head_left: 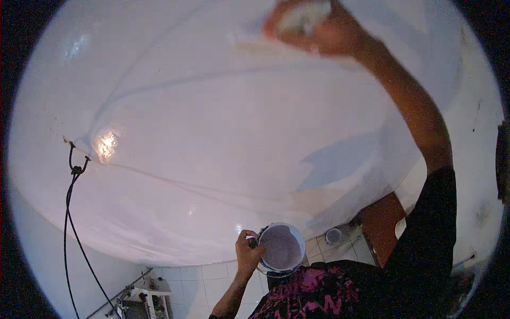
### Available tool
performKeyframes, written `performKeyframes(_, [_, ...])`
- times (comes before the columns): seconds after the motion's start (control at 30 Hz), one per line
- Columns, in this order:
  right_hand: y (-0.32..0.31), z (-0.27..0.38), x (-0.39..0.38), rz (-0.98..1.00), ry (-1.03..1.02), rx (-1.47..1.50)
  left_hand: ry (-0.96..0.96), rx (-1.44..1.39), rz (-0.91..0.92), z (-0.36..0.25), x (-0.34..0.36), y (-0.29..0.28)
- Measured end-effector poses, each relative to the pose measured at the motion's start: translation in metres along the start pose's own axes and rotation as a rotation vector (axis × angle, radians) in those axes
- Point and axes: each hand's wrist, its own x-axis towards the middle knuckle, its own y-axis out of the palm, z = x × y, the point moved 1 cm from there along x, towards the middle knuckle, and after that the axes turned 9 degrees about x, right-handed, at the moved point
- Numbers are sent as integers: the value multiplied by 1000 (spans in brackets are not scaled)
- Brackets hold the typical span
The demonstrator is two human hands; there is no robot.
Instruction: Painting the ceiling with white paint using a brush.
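Observation:
A round white bucket of greyish-lilac liquid, likely paint, is held low in front of my body. My left hand is closed on its left rim, thumb toward the liquid. High up at the white wall, my right arm is stretched out. My right hand curls around a pale whitish object, smeared by motion so that its kind cannot be told. Beside the fingers, a faint yellowish streak shows against the wall.
Black cords hang from a wall hook at left. Below stand a white stool-like frame and pale floor tiles. A small container sits on the floor near a reddish-brown panel at right.

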Motion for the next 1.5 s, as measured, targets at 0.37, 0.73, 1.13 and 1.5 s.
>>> performKeyframes(0.37, [77,-4,-6,-268,-385,-665,-14,39,0,-13,4,5])
performKeyframes(0.73, [228,56,-176,206,-353,-282,-31,-29,-41,-4,1,-5])
performKeyframes(1.13, [74,13,17,-190,-414,-112,25,29,-116,-24,6,1])
performKeyframes(1.5, [157,96,-215,-413,973,879,186,127,-276,-20,-8,13])
